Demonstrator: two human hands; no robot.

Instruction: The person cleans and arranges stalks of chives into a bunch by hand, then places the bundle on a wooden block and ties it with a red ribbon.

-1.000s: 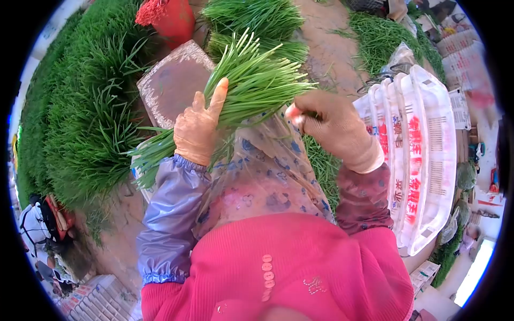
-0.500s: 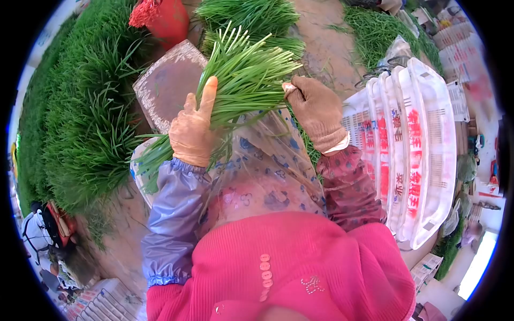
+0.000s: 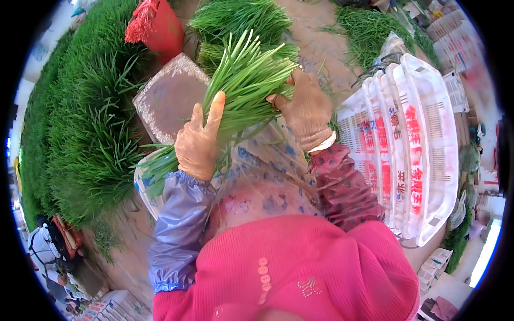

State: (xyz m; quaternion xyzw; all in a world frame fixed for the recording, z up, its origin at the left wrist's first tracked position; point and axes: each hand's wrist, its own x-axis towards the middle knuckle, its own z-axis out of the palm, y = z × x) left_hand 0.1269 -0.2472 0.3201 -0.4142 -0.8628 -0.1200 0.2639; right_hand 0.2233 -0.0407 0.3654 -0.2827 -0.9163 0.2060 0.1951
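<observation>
A loose bunch of green chives lies across my lap, its pale cut ends fanned to the upper right. My left hand, in a tan rubber glove, is wrapped round the leafy part, with two fingers extended along the near side. The leaf tips trail out below its wrist. On the right side of the bunch, my right hand in a brown knit glove has its thumb and fingers closed on the stems near their cut ends. Its palm side is hidden.
Tall chives are heaped along the left. A board with a worn rim lies ahead, beside a red bag with red ties. More chive bunches lie beyond. White plastic crates are stacked at my right.
My right hand has moved left and slightly up from the bunch's edge, its thumb and fingers now around the stems. My left hand has shifted slightly right and down, still holding the chives.
</observation>
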